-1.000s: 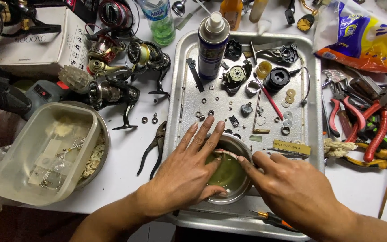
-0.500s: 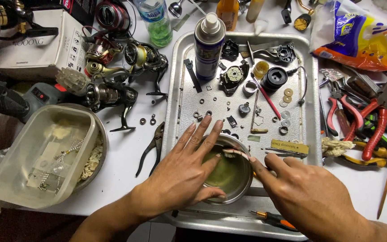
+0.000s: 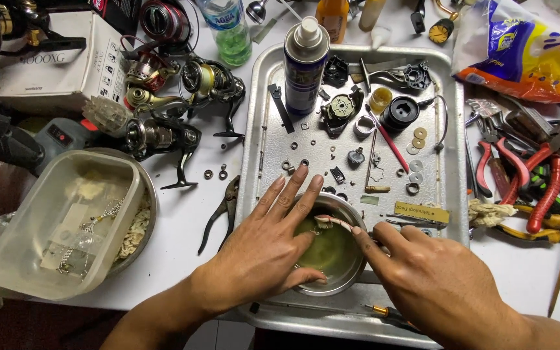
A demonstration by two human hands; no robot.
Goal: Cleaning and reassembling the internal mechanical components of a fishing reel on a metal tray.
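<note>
Pinched between my right hand's [image 3: 442, 288] thumb and forefinger is a toothbrush [image 3: 333, 222], its pale head reaching over the small steel bowl [image 3: 335, 249] of yellowish liquid; that grip is narrow and closed on the handle. My left hand [image 3: 264, 249] lies flat and open, fingers spread, thumb at the bowl's near rim and fingertips past its far edge, holding nothing but steadying the bowl. Compared with a second ago, both hands have barely shifted: the left sits a little more over the bowl, and the brush head stays at the same spot above the liquid, so I judge the scrubbing or dipping is ongoing rather than finished. The bowl sits at the near end of the metal tray [image 3: 445, 194] on the counter [image 3: 183, 246], among small reel parts, with the spray can [image 3: 304, 65] at the far end.
</note>
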